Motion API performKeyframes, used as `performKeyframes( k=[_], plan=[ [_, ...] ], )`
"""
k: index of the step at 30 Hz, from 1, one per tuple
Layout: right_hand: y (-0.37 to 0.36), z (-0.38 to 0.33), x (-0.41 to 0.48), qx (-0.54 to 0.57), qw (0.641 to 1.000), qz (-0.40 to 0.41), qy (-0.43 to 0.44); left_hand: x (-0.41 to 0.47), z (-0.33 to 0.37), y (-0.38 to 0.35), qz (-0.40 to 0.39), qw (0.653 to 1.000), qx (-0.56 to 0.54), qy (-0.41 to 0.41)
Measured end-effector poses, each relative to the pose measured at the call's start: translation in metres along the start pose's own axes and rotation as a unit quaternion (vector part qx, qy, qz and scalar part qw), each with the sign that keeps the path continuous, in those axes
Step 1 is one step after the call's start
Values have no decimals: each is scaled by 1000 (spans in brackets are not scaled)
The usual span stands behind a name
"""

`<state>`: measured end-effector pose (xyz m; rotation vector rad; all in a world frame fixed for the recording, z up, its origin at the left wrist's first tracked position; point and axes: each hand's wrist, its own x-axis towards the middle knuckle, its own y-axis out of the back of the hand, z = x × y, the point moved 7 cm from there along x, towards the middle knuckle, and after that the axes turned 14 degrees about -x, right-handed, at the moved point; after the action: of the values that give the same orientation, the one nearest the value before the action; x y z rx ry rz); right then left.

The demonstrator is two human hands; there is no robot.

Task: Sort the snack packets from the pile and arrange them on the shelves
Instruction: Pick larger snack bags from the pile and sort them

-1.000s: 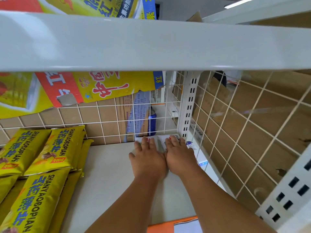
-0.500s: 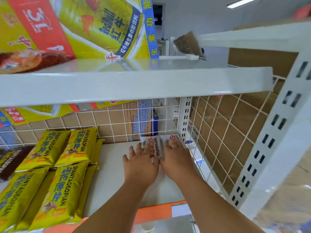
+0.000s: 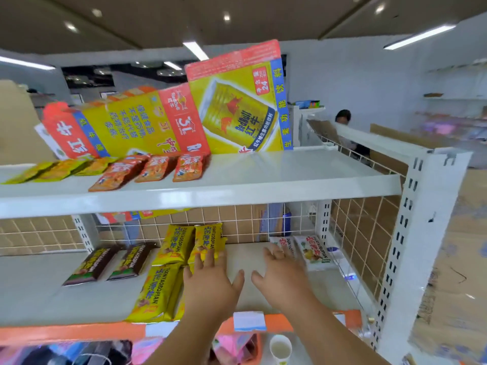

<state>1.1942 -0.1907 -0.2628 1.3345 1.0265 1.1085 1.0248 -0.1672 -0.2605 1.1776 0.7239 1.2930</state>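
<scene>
Palms are facing down: you are holding both hands flat above the lower shelf [image 3: 39, 291], gripping nothing. Your left hand [image 3: 210, 283] is hovering with its fingers spread, fingertips overlapping the yellow packets [image 3: 179, 245]; contact cannot be told. Your right hand [image 3: 284, 276] is also spreading its fingers, the tips sitting just beside the white packets [image 3: 312, 250]. Those white packets are lying flat in the shelf's back right corner, side by side, long axes running front to back. Yellow packets and brown packets [image 3: 92, 262] to the left are lying the same way. Red packets [image 3: 152, 168] are sitting in a row on the upper shelf [image 3: 290, 175].
</scene>
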Motion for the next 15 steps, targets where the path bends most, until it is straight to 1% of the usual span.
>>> performKeyframes(
  k=[3, 8, 11, 15],
  plan=[
    [37, -62, -24, 30, 999, 20, 28, -30, -36, 54, 32, 999, -4, 13],
    [99, -199, -67, 57, 990, 70, 105, -85, -135, 161, 101, 992, 7, 75],
    [143, -287, -100, 90, 976, 103, 167, -123, -202, 236, 144, 983, 12, 114],
    [203, -389, -149, 130, 947, 151, 251, -181, -279, 333, 204, 965, 47, 157]
  ],
)
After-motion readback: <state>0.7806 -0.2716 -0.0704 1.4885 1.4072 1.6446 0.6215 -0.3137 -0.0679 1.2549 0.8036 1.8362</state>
